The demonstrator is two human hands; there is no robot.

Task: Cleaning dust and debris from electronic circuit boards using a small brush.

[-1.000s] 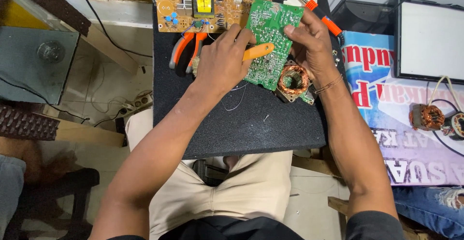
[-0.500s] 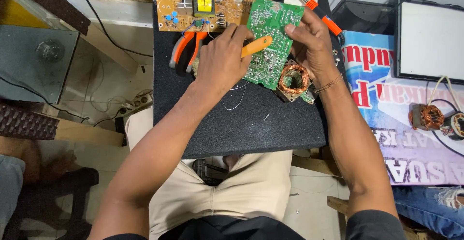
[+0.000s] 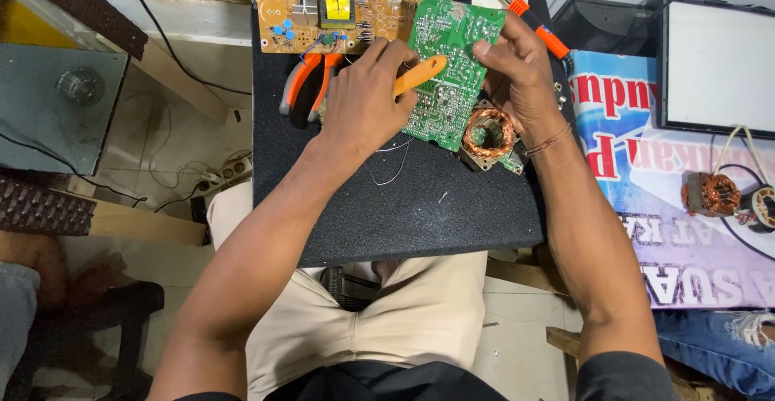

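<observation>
A green circuit board [image 3: 449,54] lies solder side up on a black foam mat [image 3: 387,207] across my lap. My left hand [image 3: 363,102] grips an orange-handled tool [image 3: 420,74] whose handle lies over the board. My right hand [image 3: 517,66] holds the board's right edge, thumb on top. A copper wire coil [image 3: 488,131] hangs at the board's lower right corner, just below my right wrist.
A tan circuit board [image 3: 355,6] sits at the mat's far edge, orange-handled pliers [image 3: 303,86] beside my left hand. An orange-handled soldering iron [image 3: 537,30] lies behind my right hand. More copper coils [image 3: 710,193] rest on a printed banner [image 3: 646,167] at right, near a white panel [image 3: 718,70].
The view has shifted only slightly. Both hands stay on the green board and the orange tool handle keeps nearly the same place.
</observation>
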